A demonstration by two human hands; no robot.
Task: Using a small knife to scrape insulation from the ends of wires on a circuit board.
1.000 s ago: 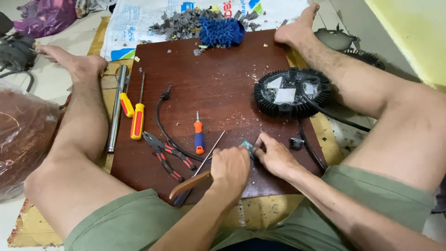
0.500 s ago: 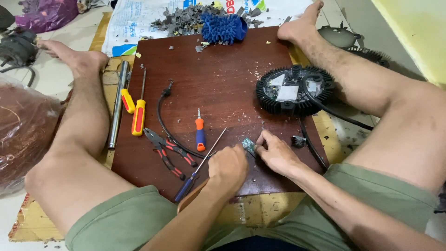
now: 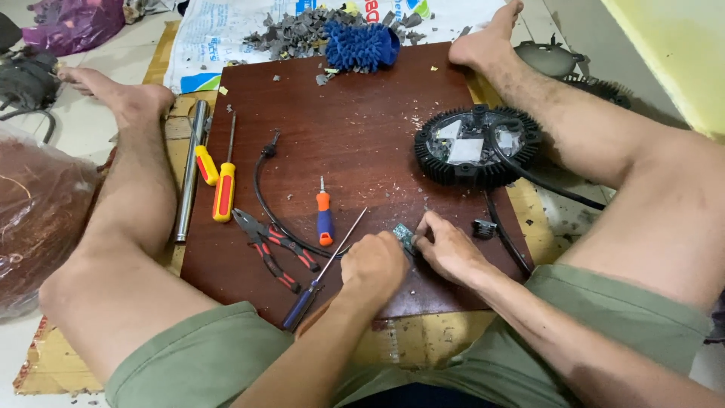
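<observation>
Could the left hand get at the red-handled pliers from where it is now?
Probably yes. The left hand is busy at the small circuit piece, but the pliers lie just beside it on the brown board, only the blue-handled screwdriver between them.

A single head-worn camera looks steeply down from close above at the brown board between the sitter's legs.
</observation>
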